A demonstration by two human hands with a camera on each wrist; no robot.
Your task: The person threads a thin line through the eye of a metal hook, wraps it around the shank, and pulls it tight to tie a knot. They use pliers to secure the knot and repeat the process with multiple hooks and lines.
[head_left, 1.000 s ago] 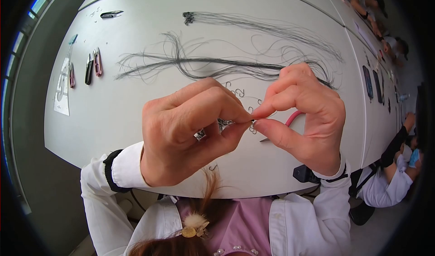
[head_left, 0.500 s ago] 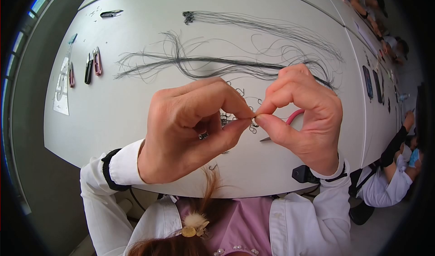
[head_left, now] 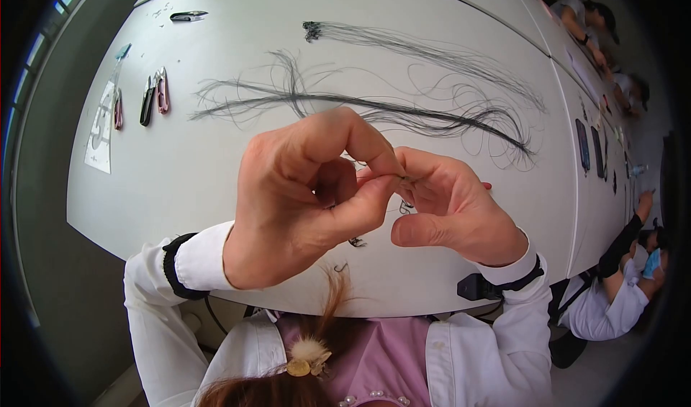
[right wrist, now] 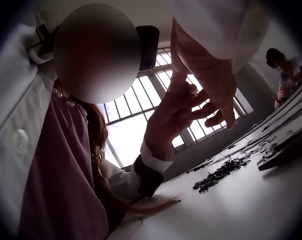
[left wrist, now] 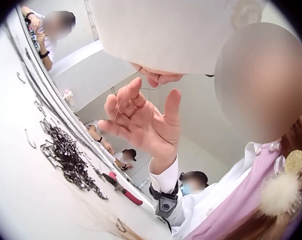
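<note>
In the head view my left hand [head_left: 309, 191] pinches a thin line between thumb and forefinger. The left wrist view shows this thin line [left wrist: 118, 106] running across the fingers of my right hand [left wrist: 147, 125]; I cannot tell whether a hook is in the pinch. My right hand faces it palm inward, thumb apart and fingers loosely bent, close to the left fingertips. Below lies a heap of dark fishing hooks [left wrist: 66, 155], mostly hidden behind the hands in the head view. Beside the heap are red-handled scissors [left wrist: 133, 196], nearly covered by my right hand in the head view.
Behind the hands stretch a long loose bundle of dark lines [head_left: 345, 105] and another bundle [head_left: 417, 43] with a dark clump at its left end. Thread snips [head_left: 147, 105] and a white card [head_left: 98, 137] lie at left. Other people sit along the right side.
Both hands were pinching fingertip to fingertip. My right thumb and forefinger have parted, and the right hand has turned and moved down and left. The left hand keeps its pinch.
</note>
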